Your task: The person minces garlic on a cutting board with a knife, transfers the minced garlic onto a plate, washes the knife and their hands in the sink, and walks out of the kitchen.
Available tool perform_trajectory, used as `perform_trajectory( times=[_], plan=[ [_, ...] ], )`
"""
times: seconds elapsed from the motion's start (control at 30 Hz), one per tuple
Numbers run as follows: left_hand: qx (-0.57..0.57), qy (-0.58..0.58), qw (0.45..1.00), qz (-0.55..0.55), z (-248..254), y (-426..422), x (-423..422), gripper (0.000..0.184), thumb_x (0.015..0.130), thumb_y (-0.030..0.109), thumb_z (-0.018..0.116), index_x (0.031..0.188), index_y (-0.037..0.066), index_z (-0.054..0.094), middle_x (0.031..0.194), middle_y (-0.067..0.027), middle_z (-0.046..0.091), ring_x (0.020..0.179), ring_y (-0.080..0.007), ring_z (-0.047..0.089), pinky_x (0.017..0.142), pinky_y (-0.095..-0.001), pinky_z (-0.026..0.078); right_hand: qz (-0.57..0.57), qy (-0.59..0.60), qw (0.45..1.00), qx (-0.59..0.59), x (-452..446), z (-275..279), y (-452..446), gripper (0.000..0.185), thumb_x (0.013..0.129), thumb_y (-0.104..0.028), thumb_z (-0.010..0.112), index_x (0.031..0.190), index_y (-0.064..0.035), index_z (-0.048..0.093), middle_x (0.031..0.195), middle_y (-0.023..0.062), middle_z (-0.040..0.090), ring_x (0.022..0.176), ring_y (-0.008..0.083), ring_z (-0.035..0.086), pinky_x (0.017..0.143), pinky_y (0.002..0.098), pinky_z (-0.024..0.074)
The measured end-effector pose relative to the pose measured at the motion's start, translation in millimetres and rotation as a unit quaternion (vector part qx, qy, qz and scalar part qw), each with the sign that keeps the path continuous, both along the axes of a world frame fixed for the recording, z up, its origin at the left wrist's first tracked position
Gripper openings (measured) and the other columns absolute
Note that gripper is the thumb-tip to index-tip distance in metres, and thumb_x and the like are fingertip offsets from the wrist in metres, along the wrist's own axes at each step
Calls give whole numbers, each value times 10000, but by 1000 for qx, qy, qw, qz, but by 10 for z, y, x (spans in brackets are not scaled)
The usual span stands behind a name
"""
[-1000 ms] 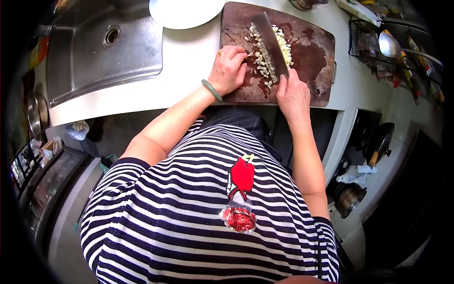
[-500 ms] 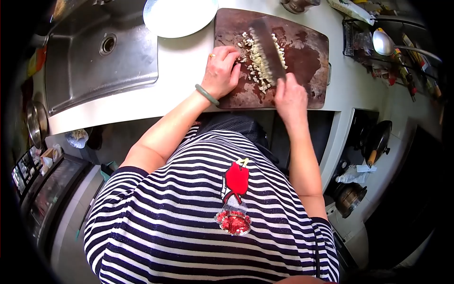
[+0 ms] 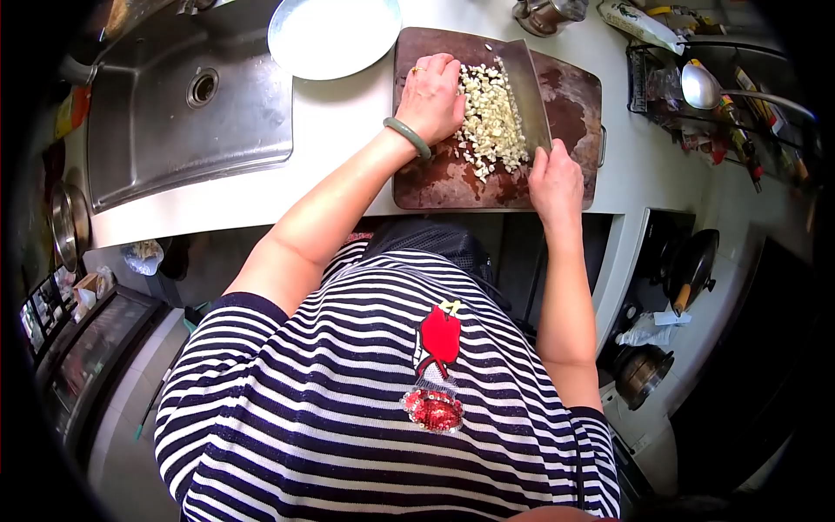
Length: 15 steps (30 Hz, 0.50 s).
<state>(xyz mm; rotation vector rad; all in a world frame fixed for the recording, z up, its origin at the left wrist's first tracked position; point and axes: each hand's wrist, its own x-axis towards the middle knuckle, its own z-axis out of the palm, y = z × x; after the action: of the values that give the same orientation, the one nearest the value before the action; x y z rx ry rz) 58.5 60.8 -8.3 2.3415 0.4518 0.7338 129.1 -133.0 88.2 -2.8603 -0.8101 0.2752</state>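
A brown cutting board [image 3: 417, 187] lies on the counter with a heap of pale chopped bits [image 3: 489, 117], which look like garlic. My right hand [image 3: 557, 178] grips the handle of a cleaver [image 3: 529, 96] at the board's lower right. The blade stands along the right side of the heap, slanting up and to the left. On the heap's left side my left hand [image 3: 430, 100] is cupped against the bits, thumb apart from the bent fingers. Its fingertips are partly hidden. A green bangle [image 3: 407, 137] circles the left wrist.
A white plate [image 3: 335, 39] stands left of the board, overlapping the edge of a steel sink [image 3: 187, 165]. Behind the board is a metal container [image 3: 548, 16]. To the right, a ladle [image 3: 701, 87] lies across a dark rack [image 3: 639, 87].
The cleaver has moved from over the middle of the bits to their right side. My left hand has shifted up and right against the heap, which is now gathered more compactly.
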Motion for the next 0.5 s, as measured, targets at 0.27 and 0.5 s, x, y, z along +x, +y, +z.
perform_trajectory(
  times=[0.27, 0.5],
  plan=[
    [50, 64, 997, 12, 15, 54, -247, 102, 713, -3, 590, 812, 12, 607, 931, -145, 564, 941, -315, 553, 843, -435, 466, 13, 5, 1000, -4, 72, -231, -61, 202, 922, -189, 528, 944, 11, 534, 808, 297, 641, 805, 485, 621, 716, 557, 491],
    [74, 66, 992, -82, -32, -238, -100, 54, 735, 32, 568, 772, 31, 606, 849, -133, 578, 858, -292, 606, 746, -406, 510, 25, 5, 1000, -14, 28, -59, -41, 198, 922, -188, 528, 961, 6, 529, 802, 289, 643, 804, 480, 624, 719, 555, 493]
  ],
)
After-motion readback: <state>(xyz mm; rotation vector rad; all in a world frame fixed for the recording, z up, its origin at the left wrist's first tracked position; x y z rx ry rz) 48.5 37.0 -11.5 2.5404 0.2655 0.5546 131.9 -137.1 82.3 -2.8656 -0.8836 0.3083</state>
